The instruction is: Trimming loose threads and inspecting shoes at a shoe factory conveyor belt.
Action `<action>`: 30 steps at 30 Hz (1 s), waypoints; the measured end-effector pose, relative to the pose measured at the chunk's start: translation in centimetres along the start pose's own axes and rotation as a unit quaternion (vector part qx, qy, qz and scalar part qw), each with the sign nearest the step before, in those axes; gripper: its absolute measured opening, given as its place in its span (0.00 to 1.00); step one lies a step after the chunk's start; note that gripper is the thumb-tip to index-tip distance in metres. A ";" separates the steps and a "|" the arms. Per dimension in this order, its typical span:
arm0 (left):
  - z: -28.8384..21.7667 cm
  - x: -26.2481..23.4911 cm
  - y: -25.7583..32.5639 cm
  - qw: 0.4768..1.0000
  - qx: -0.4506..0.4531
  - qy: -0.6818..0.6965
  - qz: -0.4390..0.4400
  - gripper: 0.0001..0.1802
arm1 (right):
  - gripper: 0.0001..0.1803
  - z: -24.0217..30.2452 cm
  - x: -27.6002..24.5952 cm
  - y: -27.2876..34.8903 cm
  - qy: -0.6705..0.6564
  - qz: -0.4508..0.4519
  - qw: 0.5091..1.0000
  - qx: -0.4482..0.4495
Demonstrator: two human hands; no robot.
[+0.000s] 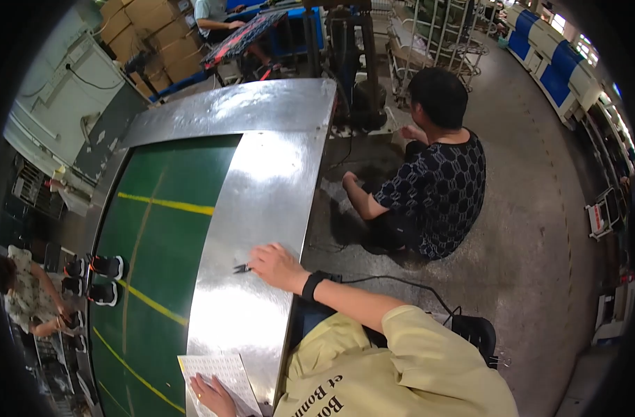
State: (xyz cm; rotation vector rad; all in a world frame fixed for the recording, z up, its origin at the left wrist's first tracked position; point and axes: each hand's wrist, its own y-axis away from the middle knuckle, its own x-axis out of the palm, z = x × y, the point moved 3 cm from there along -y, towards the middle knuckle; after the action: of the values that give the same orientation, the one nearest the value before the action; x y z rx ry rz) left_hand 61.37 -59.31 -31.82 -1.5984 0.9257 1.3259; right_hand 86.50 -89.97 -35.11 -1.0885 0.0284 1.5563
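My right hand [276, 266], with a black band on the wrist, rests on the shiny metal side rail [262, 194] of a conveyor. Its fingertips pinch a small pair of black snips [242, 268] lying on the rail. At the bottom edge, my left hand [210, 396] lies flat with fingers spread on a white sheet covered in small dots [217, 368], holding nothing. My yellow shirt [401, 368] fills the lower right.
A green belt with yellow lines [165, 208] runs left of the rail and carries black shoes [108, 267]. One person [26, 295] handles shoes at the far left. Another crouches on the concrete floor [439, 181]. Cardboard boxes [154, 35] stand behind.
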 end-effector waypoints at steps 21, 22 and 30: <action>10.1 1.4 -0.1 0.970 -0.199 0.129 -0.049 0.25 | 0.05 4.9 2.3 2.9 -0.055 -0.045 0.996 0.049; 10.1 1.3 0.2 0.976 -0.190 0.084 -0.070 0.24 | 0.05 5.1 2.1 2.9 -0.053 -0.050 0.996 0.045; 9.5 2.3 -1.6 0.900 -0.200 0.369 -0.121 0.10 | 0.04 4.2 4.0 3.1 -0.106 -0.086 0.988 0.066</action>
State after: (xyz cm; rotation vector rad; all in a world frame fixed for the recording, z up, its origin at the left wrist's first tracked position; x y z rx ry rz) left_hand 59.79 -49.94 -34.69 -2.5393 0.8615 0.7467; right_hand 81.99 -85.55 -36.93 -0.7958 -0.1036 1.4836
